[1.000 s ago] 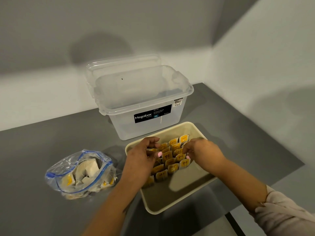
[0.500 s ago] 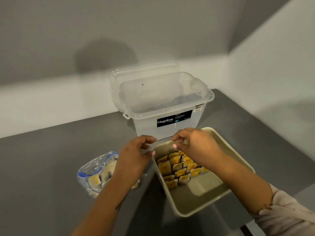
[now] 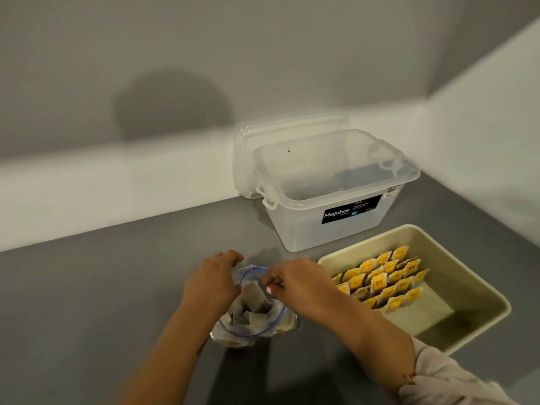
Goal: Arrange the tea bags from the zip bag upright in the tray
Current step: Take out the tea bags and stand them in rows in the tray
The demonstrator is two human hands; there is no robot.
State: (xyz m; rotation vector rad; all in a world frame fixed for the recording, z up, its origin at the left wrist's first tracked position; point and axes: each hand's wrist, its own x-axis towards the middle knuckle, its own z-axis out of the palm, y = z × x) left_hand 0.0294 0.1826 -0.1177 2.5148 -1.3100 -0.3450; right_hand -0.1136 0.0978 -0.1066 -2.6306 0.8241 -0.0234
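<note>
A clear zip bag [image 3: 252,320] with a blue seal lies on the grey table, holding several pale tea bags [image 3: 255,299]. My left hand [image 3: 211,280] grips the bag's left rim. My right hand [image 3: 295,280] pinches the right rim, so the mouth is spread between both hands. To the right sits a cream tray [image 3: 455,273]. Several yellow-labelled tea bags [image 3: 382,280] stand upright in rows in its far left part. The tray's near right part is bare.
A clear plastic storage box [image 3: 330,188] with a Megabox label stands behind the tray, lid hinged open against the white wall. Walls meet in a corner at the back right. Grey table [image 3: 102,302] stretches to the left of the bag.
Both hands left the tray and moved left to the zip bag, taking hold of its rim. The view swung left, so the tray now sits at the right.
</note>
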